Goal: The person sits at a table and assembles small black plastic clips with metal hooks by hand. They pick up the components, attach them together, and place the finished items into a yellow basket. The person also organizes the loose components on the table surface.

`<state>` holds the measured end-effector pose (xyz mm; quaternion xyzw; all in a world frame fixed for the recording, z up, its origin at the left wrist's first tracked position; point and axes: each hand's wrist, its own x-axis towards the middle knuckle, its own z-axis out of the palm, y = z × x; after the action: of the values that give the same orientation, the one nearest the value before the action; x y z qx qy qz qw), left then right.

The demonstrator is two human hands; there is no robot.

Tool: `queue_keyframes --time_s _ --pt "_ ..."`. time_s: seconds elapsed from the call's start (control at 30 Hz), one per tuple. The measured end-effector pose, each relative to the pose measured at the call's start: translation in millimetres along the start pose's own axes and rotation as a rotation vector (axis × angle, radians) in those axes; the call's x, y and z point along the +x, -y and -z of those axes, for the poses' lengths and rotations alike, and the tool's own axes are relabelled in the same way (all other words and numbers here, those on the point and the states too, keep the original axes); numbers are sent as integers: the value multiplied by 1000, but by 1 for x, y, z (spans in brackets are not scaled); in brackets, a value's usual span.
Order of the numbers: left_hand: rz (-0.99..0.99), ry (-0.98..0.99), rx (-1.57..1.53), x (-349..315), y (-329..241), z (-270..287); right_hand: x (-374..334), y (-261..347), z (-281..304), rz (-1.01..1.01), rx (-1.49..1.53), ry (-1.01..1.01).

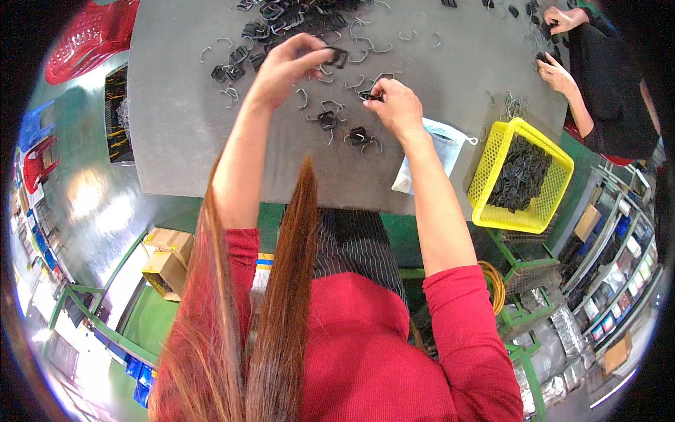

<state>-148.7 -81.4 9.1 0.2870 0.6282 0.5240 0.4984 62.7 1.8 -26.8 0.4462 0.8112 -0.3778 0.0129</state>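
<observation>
While the left hand (287, 67) pinches a squarish black frame (339, 57), the right hand (399, 107) grips a slim dark piece (368, 96).

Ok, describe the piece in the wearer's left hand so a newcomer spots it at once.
On the grey table, find the black pile at the top, then the red-sleeved wearer's left hand just below it. It pinches a small black, roughly rectangular piece. Unlike the loose pieces nearby, this one is held.

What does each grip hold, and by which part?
Left grip: a squarish black piece, by its left edge. Right grip: a small black piece, by its right end.
</observation>
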Motion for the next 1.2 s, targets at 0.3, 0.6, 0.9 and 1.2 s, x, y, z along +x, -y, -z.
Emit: queue_keyframes --time_s 0.3,0.6,0.9,1.2 --pt "427 -52 -163 -61 45 5 -43 2 30 -188 965 464" --pt "113 -236 840 -79 60 -39 -39 27 -5 -8 -294 294" --pt "469 -121 97 -77 42 11 -43 -11 22 -377 572 273" --pt "307 302 -76 -34 -5 -179 -135 -69 145 -634 548 -485"
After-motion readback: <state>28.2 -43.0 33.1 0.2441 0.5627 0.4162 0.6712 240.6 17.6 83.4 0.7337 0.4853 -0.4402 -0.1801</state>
